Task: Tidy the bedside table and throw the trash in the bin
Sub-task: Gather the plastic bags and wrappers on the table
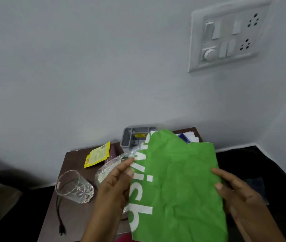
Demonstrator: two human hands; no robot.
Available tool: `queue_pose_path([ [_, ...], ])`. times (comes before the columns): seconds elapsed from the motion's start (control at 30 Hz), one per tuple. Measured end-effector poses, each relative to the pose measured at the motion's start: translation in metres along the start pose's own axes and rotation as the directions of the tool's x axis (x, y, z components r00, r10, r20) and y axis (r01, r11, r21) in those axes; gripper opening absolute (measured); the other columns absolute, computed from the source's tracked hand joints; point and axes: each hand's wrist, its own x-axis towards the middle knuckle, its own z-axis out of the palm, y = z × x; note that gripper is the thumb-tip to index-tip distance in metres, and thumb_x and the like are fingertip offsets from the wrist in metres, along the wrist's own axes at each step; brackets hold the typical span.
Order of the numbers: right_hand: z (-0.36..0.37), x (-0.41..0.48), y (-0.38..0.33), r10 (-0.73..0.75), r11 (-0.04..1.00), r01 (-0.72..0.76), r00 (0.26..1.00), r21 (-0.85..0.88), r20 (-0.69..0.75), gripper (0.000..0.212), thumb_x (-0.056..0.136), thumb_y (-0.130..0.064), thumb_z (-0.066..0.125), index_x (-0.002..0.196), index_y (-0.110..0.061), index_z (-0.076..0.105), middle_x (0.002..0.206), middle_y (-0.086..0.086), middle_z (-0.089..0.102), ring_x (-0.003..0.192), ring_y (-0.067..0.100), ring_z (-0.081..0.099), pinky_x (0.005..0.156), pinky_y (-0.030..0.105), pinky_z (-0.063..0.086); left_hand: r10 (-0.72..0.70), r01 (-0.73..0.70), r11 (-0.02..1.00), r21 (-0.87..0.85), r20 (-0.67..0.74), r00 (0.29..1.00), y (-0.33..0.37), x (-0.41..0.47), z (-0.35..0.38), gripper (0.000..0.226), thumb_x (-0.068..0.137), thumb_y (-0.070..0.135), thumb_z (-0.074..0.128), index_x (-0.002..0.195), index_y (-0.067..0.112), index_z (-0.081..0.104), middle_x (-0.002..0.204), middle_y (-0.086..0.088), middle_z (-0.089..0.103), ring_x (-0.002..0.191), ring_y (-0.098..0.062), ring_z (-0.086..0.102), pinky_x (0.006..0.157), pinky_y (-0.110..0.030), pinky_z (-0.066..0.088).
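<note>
A crumpled green paper bag (179, 186) with white lettering hangs above the dark brown bedside table (68, 212). My left hand (116, 186) pinches its left edge and my right hand (238, 194) grips its right edge. The bag hides much of the tabletop. A clear plastic wrapper (110, 165) lies behind my left hand. A yellow sachet (97, 154) rests on a dark purple item at the table's back. A clear drinking glass (74, 186) lies on its side at the left.
A grey plastic tray (133, 137) stands at the back by the wall. Something blue and white (187, 137) shows behind the bag. A black cable (60, 219) hangs off the table's left side. A white switch panel (226, 37) is on the wall.
</note>
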Motion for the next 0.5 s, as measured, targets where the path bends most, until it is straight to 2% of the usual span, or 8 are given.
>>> queue_pose_path([
  [0.03, -0.008, -0.002, -0.001, -0.024, 0.997, 0.022, 0.999, -0.071, -0.033, 0.078, 0.028, -0.058, 0.090, 0.097, -0.027, 0.074, 0.100, 0.005, 0.075, 0.093, 0.017, 0.071, 0.078, 0.032, 0.057, 0.006, -0.006, 0.999, 0.050, -0.002, 1.000, -0.003, 0.003, 0.010, 0.033, 0.079, 0.001, 0.060, 0.110, 0.012, 0.065, 0.101, -0.010, 0.074, 0.079, -0.019, 0.072, 0.060, -0.028, 0.059],
  [0.07, -0.018, -0.003, -0.002, -0.050, 0.994, 0.041, 0.994, -0.097, -0.093, 0.085, 0.023, -0.058, 0.090, 0.100, -0.028, 0.073, 0.100, 0.006, 0.075, 0.093, 0.018, 0.071, 0.080, 0.034, 0.057, 0.018, -0.020, 0.994, 0.104, 0.016, 1.000, -0.010, 0.008, 0.018, 0.034, 0.080, -0.004, 0.058, 0.109, 0.012, 0.066, 0.100, -0.009, 0.075, 0.078, -0.017, 0.072, 0.058, -0.026, 0.058],
  [0.17, -0.042, -0.001, -0.009, -0.104, 0.991, 0.084, 0.976, -0.109, -0.193, 0.082, 0.021, -0.064, 0.087, 0.096, -0.032, 0.074, 0.093, 0.002, 0.076, 0.086, 0.015, 0.072, 0.073, 0.026, 0.058, 0.056, -0.072, 0.963, 0.258, 0.071, 0.996, -0.029, 0.023, 0.052, 0.035, 0.082, -0.006, 0.060, 0.104, 0.019, 0.070, 0.102, -0.008, 0.074, 0.088, -0.020, 0.071, 0.065, -0.027, 0.057],
  [0.23, -0.061, 0.002, -0.008, -0.167, 0.982, 0.127, 0.927, -0.139, -0.336, 0.075, 0.025, -0.067, 0.085, 0.093, -0.035, 0.074, 0.088, -0.005, 0.077, 0.079, 0.007, 0.071, 0.068, 0.020, 0.057, 0.067, -0.094, 0.940, 0.328, 0.092, 0.993, -0.046, 0.036, 0.078, 0.035, 0.083, -0.005, 0.062, 0.100, 0.023, 0.071, 0.094, -0.004, 0.074, 0.079, -0.015, 0.071, 0.065, -0.025, 0.057],
  [0.3, -0.082, 0.004, -0.004, -0.191, 0.980, 0.141, 0.857, -0.140, -0.478, 0.042, 0.055, -0.050, 0.084, 0.093, -0.036, 0.072, 0.093, -0.005, 0.076, 0.081, 0.005, 0.069, 0.072, 0.019, 0.057, 0.058, -0.098, 0.929, 0.358, 0.123, 0.991, -0.065, 0.053, 0.106, 0.035, 0.083, -0.007, 0.060, 0.098, 0.023, 0.070, 0.083, 0.000, 0.072, 0.061, -0.005, 0.064, 0.055, -0.017, 0.050],
  [0.33, -0.092, 0.006, -0.003, -0.202, 0.978, 0.139, 0.814, -0.154, -0.545, 0.023, 0.072, -0.029, 0.078, 0.093, -0.037, 0.071, 0.099, -0.003, 0.074, 0.084, 0.008, 0.068, 0.076, 0.021, 0.056, 0.055, -0.104, 0.923, 0.370, 0.141, 0.988, -0.077, 0.063, 0.119, 0.036, 0.083, -0.007, 0.061, 0.098, 0.025, 0.070, 0.085, -0.002, 0.072, 0.065, -0.005, 0.064, 0.060, -0.018, 0.050],
  [0.4, -0.119, 0.014, 0.006, -0.275, 0.955, 0.120, 0.706, -0.273, -0.652, 0.040, 0.083, -0.001, 0.064, 0.092, -0.040, 0.068, 0.103, -0.003, 0.070, 0.083, 0.003, 0.065, 0.078, 0.018, 0.054, 0.056, -0.123, 0.900, 0.418, 0.168, 0.984, -0.102, 0.085, 0.147, 0.040, 0.082, -0.003, 0.064, 0.097, 0.033, 0.071, 0.092, -0.007, 0.072, 0.079, -0.013, 0.065, 0.075, -0.028, 0.052],
  [0.5, -0.155, 0.026, 0.015, -0.359, 0.919, 0.078, 0.568, -0.386, -0.741, 0.039, 0.085, 0.002, 0.061, 0.104, -0.032, 0.065, 0.105, -0.002, 0.066, 0.078, -0.006, 0.061, 0.073, 0.008, 0.050, 0.023, -0.122, 0.886, 0.447, 0.220, 0.975, -0.140, 0.112, 0.185, 0.036, 0.084, -0.003, 0.061, 0.107, 0.025, 0.067, 0.082, 0.004, 0.065, 0.073, -0.005, 0.062, 0.071, -0.016, 0.049],
])
